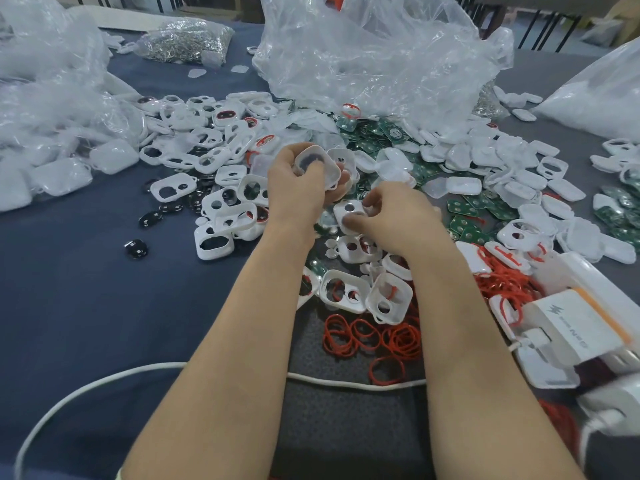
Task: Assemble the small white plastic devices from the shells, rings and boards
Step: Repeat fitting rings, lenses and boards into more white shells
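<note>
My left hand [300, 183] grips a small stack of white plastic shells [320, 164], lifted a little above the pile. My right hand [398, 213] pinches another white shell [351, 212] with round holes, lying low on the heap just below the left hand. Loose white shells [221, 199] with cut-outs spread over the dark blue cloth to the left. Green circuit boards [474, 211] lie to the right and behind the hands. Red rubber rings [374, 337] are heaped between my forearms, near two more shells [367, 296].
Clear plastic bags [374, 53] rise at the back centre, left and right. A bag of metal parts [187, 39] sits far left. Small black oval pieces [136, 248] lie on the cloth. A white cable [104, 379] crosses the front. White charger boxes [571, 330] stand at the right.
</note>
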